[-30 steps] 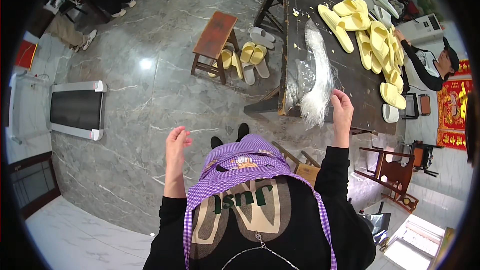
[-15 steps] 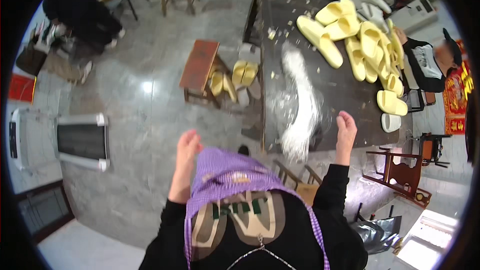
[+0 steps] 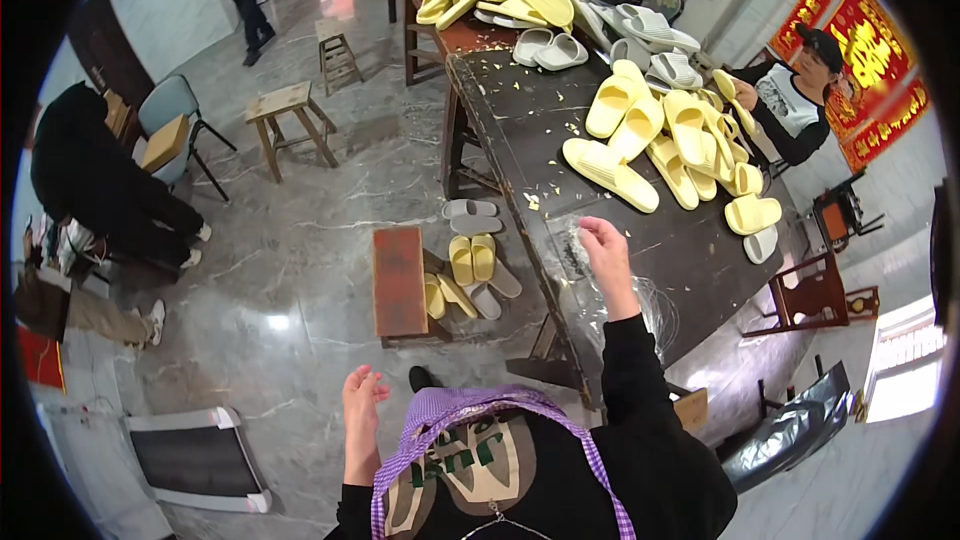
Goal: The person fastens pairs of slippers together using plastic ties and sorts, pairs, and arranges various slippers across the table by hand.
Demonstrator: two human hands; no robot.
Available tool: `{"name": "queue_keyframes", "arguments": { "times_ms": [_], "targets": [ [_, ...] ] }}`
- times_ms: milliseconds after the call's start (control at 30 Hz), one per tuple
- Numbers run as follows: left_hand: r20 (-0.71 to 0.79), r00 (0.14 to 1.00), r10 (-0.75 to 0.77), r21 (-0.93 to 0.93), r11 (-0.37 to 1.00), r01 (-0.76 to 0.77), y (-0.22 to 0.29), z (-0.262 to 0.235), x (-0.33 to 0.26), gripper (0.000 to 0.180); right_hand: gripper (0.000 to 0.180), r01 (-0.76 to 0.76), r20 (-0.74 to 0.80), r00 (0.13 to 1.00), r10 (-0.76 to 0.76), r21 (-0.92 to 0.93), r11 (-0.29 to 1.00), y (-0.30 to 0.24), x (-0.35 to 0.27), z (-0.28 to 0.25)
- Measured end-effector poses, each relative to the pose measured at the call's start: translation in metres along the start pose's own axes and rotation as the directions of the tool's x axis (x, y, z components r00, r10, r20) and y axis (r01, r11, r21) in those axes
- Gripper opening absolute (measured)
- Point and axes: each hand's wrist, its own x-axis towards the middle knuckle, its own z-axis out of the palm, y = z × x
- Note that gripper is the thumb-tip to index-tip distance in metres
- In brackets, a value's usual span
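My right hand is over the near part of the dark table, its fingers stretched toward the left. Under and beside it lies a crumpled heap of clear plastic film, partly hidden by the hand and sleeve. I see nothing held in those fingers. Away from the table, my left hand hangs above the floor with loosely bent, parted fingers and nothing in them. Beyond the right hand, yellow slippers are spread on the table. Grey slippers stand farther back.
Across the table a seated person holds a yellow slipper. A red-topped stool stands left of the table, with yellow and grey slippers on the floor beside it. Farther off are a wooden stool, a chair and another person.
My right hand has reached forward and left over the plastic film. My left hand stays low and away from the table. The view has shifted, showing more of the far table and room.
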Motion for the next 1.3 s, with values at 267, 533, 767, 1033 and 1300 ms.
{"name": "queue_keyframes", "arguments": {
  "times_ms": [267,533,767,1033,1300],
  "targets": [
    [-0.049,0.999,0.014,0.115,0.993,-0.008,0.077,-0.056,0.1,0.033,0.023,-0.03,0.03,0.999,0.034,-0.129,0.991,-0.023,0.036,0.04],
    [0.08,0.996,0.043,0.072,0.996,-0.049,0.122,0.011,0.147,0.03,0.026,0.262,-0.025,0.963,-0.268,0.317,0.911,-0.166,0.083,0.038],
    [0.127,0.992,0.024,0.14,0.989,-0.042,0.135,0.066,0.167,0.034,0.035,0.615,0.02,0.416,-0.909,0.73,0.297,-0.307,0.046,0.015],
    [0.207,0.978,-0.036,0.213,0.977,-0.009,0.135,0.143,0.161,0.034,0.036,0.63,-0.081,0.495,-0.865,0.719,0.294,-0.27,0.11,-0.018],
    [0.26,0.964,-0.058,0.258,0.966,-0.011,0.139,0.166,0.155,0.033,0.037,0.64,-0.146,0.454,-0.879,0.74,0.208,-0.273,0.203,-0.043]
  ]
}}
